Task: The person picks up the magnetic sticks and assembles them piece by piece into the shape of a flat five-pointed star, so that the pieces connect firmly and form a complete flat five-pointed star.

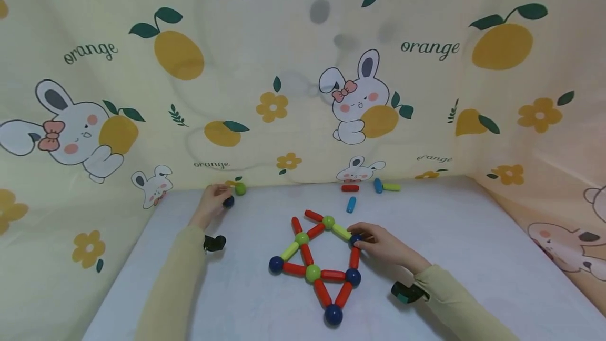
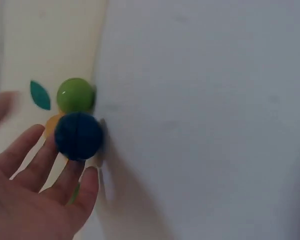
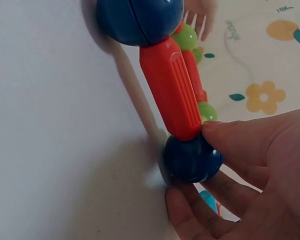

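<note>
My left hand (image 1: 212, 203) is at the far left of the table beside a loose dark blue ball (image 2: 79, 136). Its fingers are loosely extended against the ball, and the thumb stands away from it. Just behind sits a green ball (image 1: 240, 189). In the middle lies a flat figure of red rods (image 1: 333, 276), light green rods, and blue and green balls. My right hand (image 1: 384, 245) pinches the dark blue ball (image 3: 192, 159) at the figure's right corner between thumb and fingers. A red rod (image 3: 170, 90) joins that ball to another blue ball (image 3: 140, 20).
Toward the back lie a loose red rod (image 1: 350, 188), a blue rod (image 1: 351, 204), and another blue rod (image 1: 378, 186) touching a light green rod (image 1: 391, 187). A printed cloth (image 1: 303, 120) with rabbits and oranges rises behind the white table (image 1: 236, 309).
</note>
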`<state>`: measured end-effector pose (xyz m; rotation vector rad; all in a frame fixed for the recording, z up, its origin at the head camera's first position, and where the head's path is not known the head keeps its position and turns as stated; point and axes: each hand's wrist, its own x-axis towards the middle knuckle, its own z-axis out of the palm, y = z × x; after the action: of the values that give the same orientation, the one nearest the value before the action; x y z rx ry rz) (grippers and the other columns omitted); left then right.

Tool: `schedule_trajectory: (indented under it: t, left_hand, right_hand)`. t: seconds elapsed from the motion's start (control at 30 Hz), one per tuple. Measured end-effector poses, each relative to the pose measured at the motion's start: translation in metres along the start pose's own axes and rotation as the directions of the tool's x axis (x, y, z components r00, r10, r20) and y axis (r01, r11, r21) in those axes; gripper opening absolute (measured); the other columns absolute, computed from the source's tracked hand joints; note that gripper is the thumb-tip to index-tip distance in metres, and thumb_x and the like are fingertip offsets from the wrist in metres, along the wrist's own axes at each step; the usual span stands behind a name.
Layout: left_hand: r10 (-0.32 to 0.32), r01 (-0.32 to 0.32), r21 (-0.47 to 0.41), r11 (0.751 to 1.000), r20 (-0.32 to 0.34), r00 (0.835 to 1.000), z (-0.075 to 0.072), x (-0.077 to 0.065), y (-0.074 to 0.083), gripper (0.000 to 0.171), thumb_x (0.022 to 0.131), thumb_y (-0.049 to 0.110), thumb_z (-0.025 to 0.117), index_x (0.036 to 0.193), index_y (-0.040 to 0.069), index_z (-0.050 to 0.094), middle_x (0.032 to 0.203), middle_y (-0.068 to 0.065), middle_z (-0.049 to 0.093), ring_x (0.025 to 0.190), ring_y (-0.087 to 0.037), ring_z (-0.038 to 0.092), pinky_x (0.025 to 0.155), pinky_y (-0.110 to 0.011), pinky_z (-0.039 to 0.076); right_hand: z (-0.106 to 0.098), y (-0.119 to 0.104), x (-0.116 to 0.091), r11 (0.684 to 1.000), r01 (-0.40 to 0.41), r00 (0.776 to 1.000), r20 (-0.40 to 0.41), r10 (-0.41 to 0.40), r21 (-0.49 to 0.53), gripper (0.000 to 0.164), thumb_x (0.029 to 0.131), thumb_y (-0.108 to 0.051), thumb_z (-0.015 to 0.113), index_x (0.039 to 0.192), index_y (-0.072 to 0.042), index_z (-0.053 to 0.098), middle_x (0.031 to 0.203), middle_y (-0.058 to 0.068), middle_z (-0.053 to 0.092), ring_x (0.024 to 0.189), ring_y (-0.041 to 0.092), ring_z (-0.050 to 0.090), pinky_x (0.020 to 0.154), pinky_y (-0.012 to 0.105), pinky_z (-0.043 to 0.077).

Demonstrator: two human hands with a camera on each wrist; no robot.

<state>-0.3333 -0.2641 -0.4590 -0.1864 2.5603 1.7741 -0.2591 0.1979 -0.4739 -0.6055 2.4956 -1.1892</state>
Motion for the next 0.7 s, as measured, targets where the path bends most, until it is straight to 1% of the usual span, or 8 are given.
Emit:
schedule_trajectory:
  t: [0.07, 0.13, 0.23, 0.37, 0.43, 0.5, 0.63, 0.7]
  left_hand:
    - [0.034, -0.034, 0.108, 0.994, 0.007, 0.999, 0.002, -0.001, -0.007, 0.040, 0.096, 0.010, 0.058, 0.132, -0.004, 0.048, 0.131, -0.022, 0.048, 0.121, -0.037, 0.045, 0.099, -0.046, 0.042]
    - [0.065, -0.068, 0.192, 0.979, 0.019, 0.998, 0.003, -0.003, -0.014, 0.039, 0.090, 0.003, 0.063, 0.127, -0.003, 0.053, 0.129, -0.021, 0.050, 0.121, -0.038, 0.046, 0.099, -0.047, 0.042]
    - [0.099, -0.100, 0.276, 0.956, 0.019, 0.995, 0.005, -0.007, -0.017, 0.037, 0.086, 0.001, 0.067, 0.122, -0.001, 0.058, 0.127, -0.022, 0.052, 0.120, -0.041, 0.046, 0.100, -0.051, 0.040]
    - [0.103, -0.100, 0.322, 0.941, 0.007, 0.995, 0.012, -0.012, -0.013, 0.036, 0.085, 0.004, 0.070, 0.119, -0.002, 0.060, 0.123, -0.023, 0.055, 0.116, -0.040, 0.049, 0.098, -0.051, 0.042]
    - [0.111, -0.108, 0.336, 0.936, 0.009, 0.994, 0.017, -0.014, -0.010, 0.035, 0.085, 0.005, 0.070, 0.118, -0.003, 0.061, 0.120, -0.022, 0.058, 0.112, -0.038, 0.053, 0.095, -0.047, 0.046]
    - [0.099, -0.099, 0.321, 0.942, 0.017, 0.995, 0.024, -0.016, -0.006, 0.034, 0.087, 0.008, 0.069, 0.118, -0.003, 0.062, 0.118, -0.021, 0.059, 0.109, -0.035, 0.054, 0.091, -0.044, 0.048]
    - [0.052, -0.062, 0.243, 0.968, 0.044, 0.998, 0.044, -0.020, 0.004, 0.033, 0.089, 0.015, 0.068, 0.118, -0.001, 0.063, 0.115, -0.016, 0.062, 0.105, -0.028, 0.057, 0.086, -0.038, 0.051]
    - [0.019, -0.030, 0.179, 0.983, 0.062, 0.998, 0.056, -0.021, 0.009, 0.032, 0.090, 0.017, 0.068, 0.117, 0.000, 0.064, 0.113, -0.014, 0.063, 0.104, -0.025, 0.058, 0.086, -0.035, 0.051]
  right_hand:
    - [-0.001, 0.000, 0.000, 1.000, 0.002, 1.000, 0.012, -0.002, 0.000, 0.034, 0.095, -0.012, 0.058, 0.129, -0.011, 0.056, 0.125, 0.007, 0.058, 0.109, 0.026, 0.054, 0.095, 0.048, 0.045]
    - [-0.002, 0.001, 0.001, 1.000, 0.002, 1.000, 0.021, -0.002, 0.002, 0.034, 0.095, -0.013, 0.059, 0.129, -0.011, 0.056, 0.125, 0.007, 0.058, 0.109, 0.026, 0.055, 0.095, 0.049, 0.045]
    - [-0.005, 0.002, 0.002, 1.000, 0.007, 1.000, 0.030, -0.007, 0.006, 0.035, 0.095, -0.015, 0.060, 0.129, -0.011, 0.057, 0.124, 0.006, 0.058, 0.109, 0.027, 0.055, 0.095, 0.049, 0.046]
    - [-0.007, 0.003, 0.001, 1.000, 0.020, 0.999, 0.040, -0.021, 0.010, 0.035, 0.095, -0.016, 0.061, 0.129, -0.010, 0.056, 0.124, 0.006, 0.058, 0.109, 0.027, 0.054, 0.095, 0.049, 0.046]
    - [-0.007, 0.003, 0.001, 1.000, 0.024, 0.999, 0.046, -0.025, 0.014, 0.036, 0.095, -0.016, 0.061, 0.130, -0.010, 0.056, 0.124, 0.006, 0.058, 0.109, 0.027, 0.054, 0.095, 0.048, 0.046]
    - [-0.007, 0.004, 0.001, 0.999, 0.027, 0.998, 0.050, -0.027, 0.018, 0.036, 0.095, -0.017, 0.061, 0.130, -0.010, 0.056, 0.124, 0.007, 0.058, 0.109, 0.027, 0.054, 0.095, 0.047, 0.046]
    - [-0.007, 0.006, 0.002, 0.999, 0.028, 0.998, 0.055, -0.030, 0.029, 0.036, 0.094, -0.017, 0.061, 0.129, -0.011, 0.056, 0.124, 0.006, 0.058, 0.109, 0.027, 0.054, 0.095, 0.047, 0.046]
    - [-0.008, 0.007, 0.003, 0.999, 0.029, 0.998, 0.057, -0.031, 0.035, 0.035, 0.094, -0.017, 0.061, 0.129, -0.011, 0.057, 0.124, 0.006, 0.058, 0.110, 0.027, 0.054, 0.095, 0.048, 0.045]
